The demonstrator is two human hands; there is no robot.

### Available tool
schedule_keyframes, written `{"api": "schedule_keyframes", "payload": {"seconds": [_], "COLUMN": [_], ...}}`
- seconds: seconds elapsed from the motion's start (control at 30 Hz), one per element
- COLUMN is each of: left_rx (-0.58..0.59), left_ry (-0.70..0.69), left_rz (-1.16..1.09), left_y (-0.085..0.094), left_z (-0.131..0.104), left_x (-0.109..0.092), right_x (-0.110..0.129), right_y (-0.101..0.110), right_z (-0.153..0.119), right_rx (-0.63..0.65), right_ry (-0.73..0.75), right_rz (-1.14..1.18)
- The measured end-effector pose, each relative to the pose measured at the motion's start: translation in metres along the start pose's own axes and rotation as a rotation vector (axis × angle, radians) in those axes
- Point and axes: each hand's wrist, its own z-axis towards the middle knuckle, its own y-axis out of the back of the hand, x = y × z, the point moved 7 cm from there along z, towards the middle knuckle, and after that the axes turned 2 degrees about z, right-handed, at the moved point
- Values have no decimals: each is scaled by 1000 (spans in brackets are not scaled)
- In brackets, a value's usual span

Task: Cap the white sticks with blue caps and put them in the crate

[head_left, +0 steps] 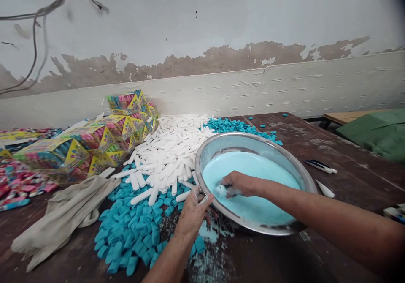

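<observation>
The right arm reaches in from the right, wrist bent down, and the right hand (238, 184) pinches a white tube (221, 189) between bent fingers, low in the pale blue powder (262, 171) at the left side of the metal basin (311, 185). The left hand (193, 211) is at the basin's near-left rim, fingers half curled; I cannot tell whether they grip it. Print on the packed boxes (109, 136) at far left is unreadable. The tube's visible end points left and nearward; the hand hides most of its long axis.

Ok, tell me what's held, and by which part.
The right hand holds a white piece near its exposed end, the rest hidden; the left hand touches the basin's rim, grip unclear.
</observation>
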Motion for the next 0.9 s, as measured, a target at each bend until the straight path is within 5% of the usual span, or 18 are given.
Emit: {"api": "schedule_keyframes", "payload": {"seconds": [0.13, 0.27, 0.37, 0.5, 0.63, 0.8, 0.9], "left_rx": [0, -7, -17, -19, -88, -492, -323], "left_ry": [11, 26, 33, 23, 16, -351, -548], "left_rz": [0, 2, 6, 20, 102, 519, 737], "left_y": [2, 1, 0, -1, 8, 27, -9], "left_z": [2, 1, 0, 0, 1, -23, -26], "left_x": [3, 3, 1, 0, 6, -32, -56], "right_x": [-11, -14, -3, 8, -7, -26, -27], "right_y": [12, 11, -3, -8, 6, 22, 24], "right_z": [-14, -17, -9, 2, -6, -39, -56], "right_rx": [41, 50, 61, 5, -14, -184, -311], "right_ry": [38, -89, -125, -68, -47, -59, -57], "right_rz": [269, -230, -362, -164, -1, 387, 524]}}
